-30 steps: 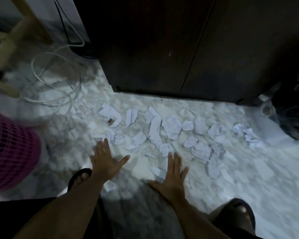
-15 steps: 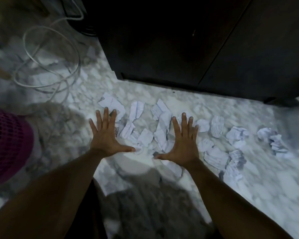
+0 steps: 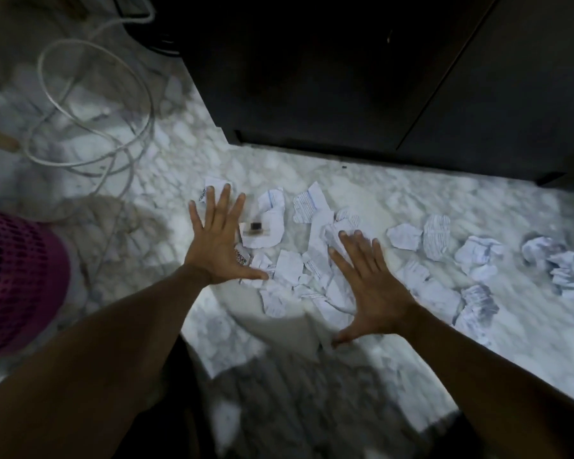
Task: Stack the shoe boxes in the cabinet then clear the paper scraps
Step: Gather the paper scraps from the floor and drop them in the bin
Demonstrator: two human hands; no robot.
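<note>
The dark brown wooden cabinet (image 3: 345, 77) fills the upper right of the frame with its doors closed and no shoe boxes in sight, so the stacking part looks finished and the clearing part is in hand. The torn white printed paper scraps (image 3: 439, 236) lie scattered across the grey-white marble floor (image 3: 395, 180) in a band from the centre to the right edge, just in front of the cabinet's base.

The left hand (image 3: 217, 241) is spread flat with its fingers wide over the leftmost scraps, holding nothing. The right hand (image 3: 367, 283) is also splayed wide and empty, over the middle cluster. Whether the palms press the paper or hover just above it is unclear.

The next move likely calls for sweeping both hands inward to bunch the scraps into a pile, then reaching right for the outlying crumpled pieces. A magenta plastic mesh basket (image 3: 17, 276) at the left edge could receive them. A looped white cable (image 3: 90, 104) lies at the upper left.
</note>
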